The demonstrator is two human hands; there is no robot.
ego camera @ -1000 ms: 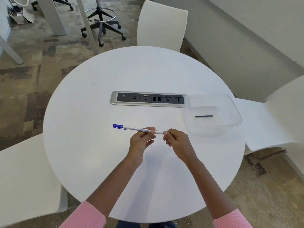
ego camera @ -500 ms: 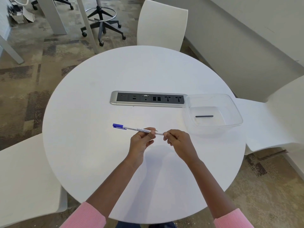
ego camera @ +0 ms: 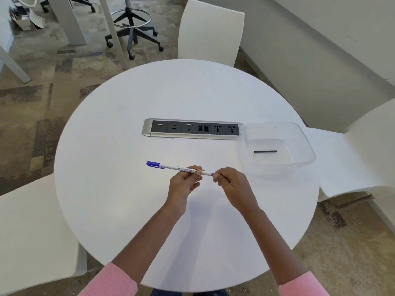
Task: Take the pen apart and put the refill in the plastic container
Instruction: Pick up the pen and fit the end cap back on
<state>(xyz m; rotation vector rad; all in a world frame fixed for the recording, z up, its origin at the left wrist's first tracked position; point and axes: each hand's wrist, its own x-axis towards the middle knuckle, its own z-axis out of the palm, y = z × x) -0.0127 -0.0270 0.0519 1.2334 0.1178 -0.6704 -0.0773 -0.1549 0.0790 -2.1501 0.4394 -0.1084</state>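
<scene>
A white pen (ego camera: 174,167) with a blue cap at its left end is held level above the round white table (ego camera: 119,189). My left hand (ego camera: 183,184) grips the barrel near its right part. My right hand (ego camera: 232,185) pinches the pen's right end, where a small blue piece shows between the fingers. To the right stands a clear plastic container (ego camera: 303,144), with a short black stick (ego camera: 265,151) lying on its bottom.
A silver socket strip (ego camera: 192,128) is set into the table's middle, touching the container's left corner. White chairs stand at the far side (ego camera: 211,30), the left (ego camera: 30,231) and the right (ego camera: 352,159). An office chair base (ego camera: 132,26) is on the carpet beyond.
A small blue piece now shows at the pen's right end by my right fingers. Both hands and the pen have stayed almost in place.
</scene>
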